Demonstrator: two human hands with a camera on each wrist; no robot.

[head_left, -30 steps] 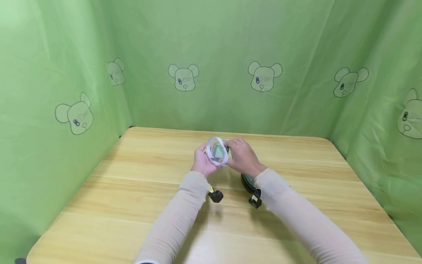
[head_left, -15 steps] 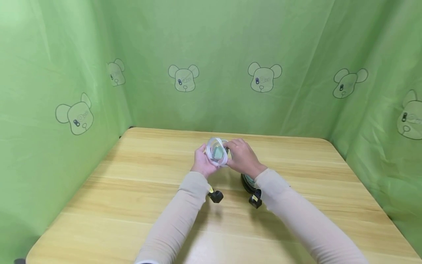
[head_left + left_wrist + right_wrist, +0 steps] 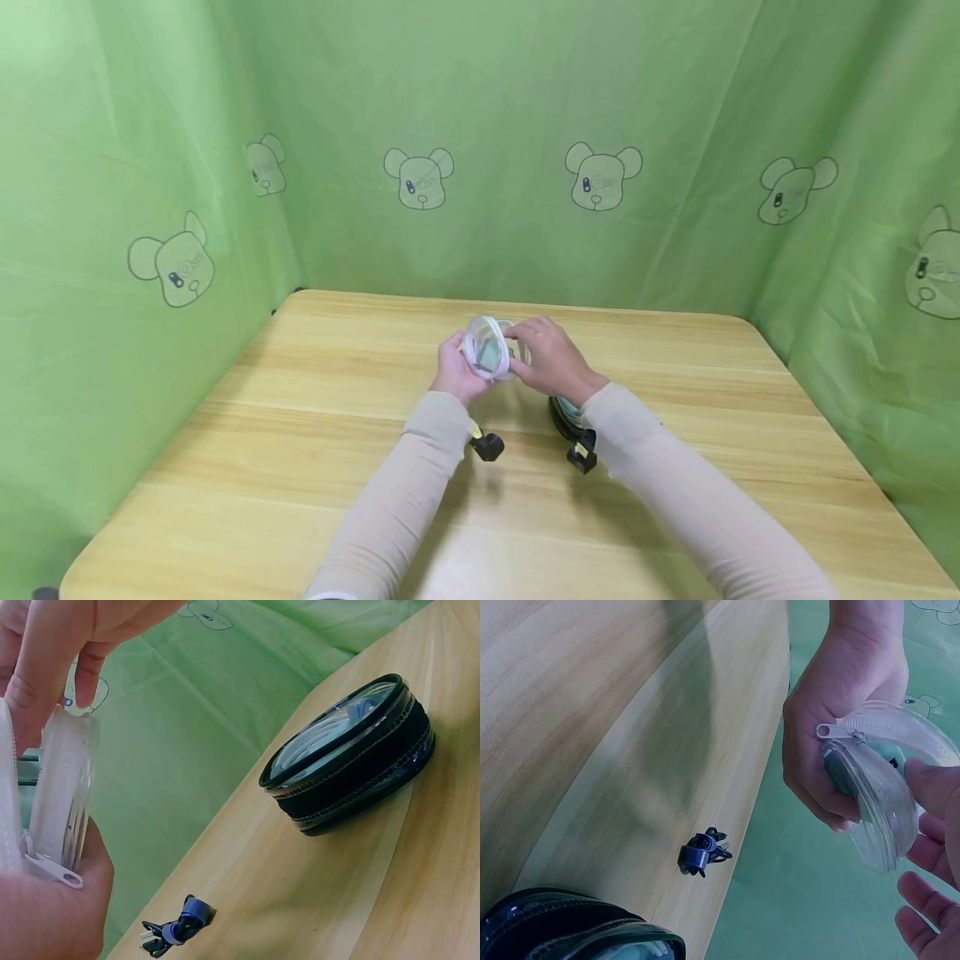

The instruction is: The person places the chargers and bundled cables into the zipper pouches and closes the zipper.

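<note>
While green cloth [image 3: 495, 242] closes off the room at nine, twelve and three o'clock, creased and printed with outlined mouse heads [image 3: 603, 179], the pale wood table [image 3: 247, 467] fills the middle, its grain running mostly from side to side. Taking the table as a dial with the person at six, its rounded far corners sit near eleven and one, and a soft patch of light lies towards six. Beige sleeves [image 3: 405, 483] reach in from seven and five, shadows beneath them, a black camera [image 3: 488, 447] at each wrist. Above the table, towards twelve, the see-through round case [image 3: 885, 806] is held off the wood, its two halves parted, a white zip pull [image 3: 54, 871] hanging at the rim and something pale green [image 3: 489, 354] inside. The left hand [image 3: 456, 371] cups it firmly, fingers curled around; the right hand [image 3: 553, 358] pinches its edge between thumb and finger, barely spread, the other fingers loose. Below the right wrist, at about four o'clock from the held case, a black-sided pouch [image 3: 349, 761] rests on the wood with a pale coil [image 3: 319, 742] showing through its top. A small cable bundle [image 3: 178, 926] with a blue band also lies on the table.
</note>
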